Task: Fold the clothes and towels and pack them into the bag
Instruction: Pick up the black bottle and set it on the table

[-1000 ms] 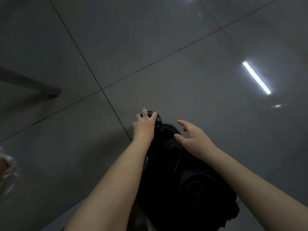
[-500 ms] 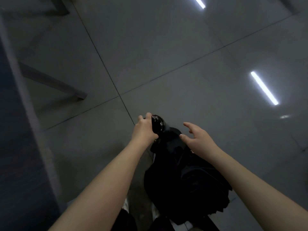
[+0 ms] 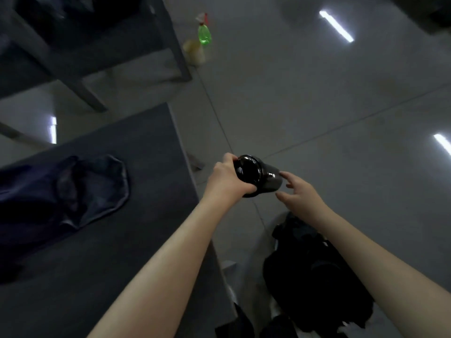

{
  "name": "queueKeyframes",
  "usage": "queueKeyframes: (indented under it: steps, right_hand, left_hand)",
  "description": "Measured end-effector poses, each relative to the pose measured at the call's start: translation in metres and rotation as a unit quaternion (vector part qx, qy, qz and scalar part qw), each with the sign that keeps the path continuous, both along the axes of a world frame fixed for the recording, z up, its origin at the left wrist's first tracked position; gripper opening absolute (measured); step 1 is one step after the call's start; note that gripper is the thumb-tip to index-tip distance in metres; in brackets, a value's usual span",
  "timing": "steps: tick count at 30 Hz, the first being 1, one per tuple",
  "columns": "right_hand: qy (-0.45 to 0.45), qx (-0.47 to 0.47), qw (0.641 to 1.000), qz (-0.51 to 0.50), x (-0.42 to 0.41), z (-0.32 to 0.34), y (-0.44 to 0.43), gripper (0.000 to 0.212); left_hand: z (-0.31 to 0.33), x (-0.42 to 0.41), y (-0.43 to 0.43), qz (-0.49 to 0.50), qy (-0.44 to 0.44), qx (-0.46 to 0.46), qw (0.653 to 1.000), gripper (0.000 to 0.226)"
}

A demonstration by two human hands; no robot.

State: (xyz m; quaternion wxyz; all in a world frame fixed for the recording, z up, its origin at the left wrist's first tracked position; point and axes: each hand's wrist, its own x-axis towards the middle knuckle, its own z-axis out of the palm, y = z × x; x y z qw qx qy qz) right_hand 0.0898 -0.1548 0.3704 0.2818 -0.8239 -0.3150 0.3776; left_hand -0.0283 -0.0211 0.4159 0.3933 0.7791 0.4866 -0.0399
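My left hand (image 3: 225, 178) grips the round end of a glossy black cylindrical container (image 3: 258, 176), held in the air beyond the table's right edge. My right hand (image 3: 300, 195) is spread open just right of the container, its fingertips close to the side. A black bag (image 3: 314, 284) sits on the floor below my right forearm. A dark blue crumpled garment (image 3: 61, 191) lies on the grey table (image 3: 117, 252) at the left.
A second grey table (image 3: 97, 52) stands at the upper left with dark cloth on it. A green spray bottle (image 3: 204, 32) and a yellowish object (image 3: 195, 51) stand on the tiled floor beyond it. The floor reflects ceiling lights.
The view has swung left and up, bringing the table and blue garment into sight. My left hand has lifted the black container up and away from the bag. My right hand followed beside it.
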Motion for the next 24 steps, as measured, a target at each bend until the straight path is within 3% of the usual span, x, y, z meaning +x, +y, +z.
queueKeyframes:
  steps: [11,17,24]
  right_hand:
    - [-0.005,0.046,0.991,0.129,-0.090,0.028,0.124,0.058]
    - [-0.007,0.036,0.984,0.175,-0.130,0.024,0.175,0.058]
    - [-0.016,0.025,0.983,0.183,-0.148,0.017,0.214,0.059]
  left_hand:
    - [0.054,-0.126,0.128,0.152,0.105,0.065,0.981,0.074]
    - [0.060,-0.153,0.179,0.114,0.208,0.106,0.966,0.076]
    - [0.051,-0.154,0.207,0.033,0.193,0.109,0.975,0.078]
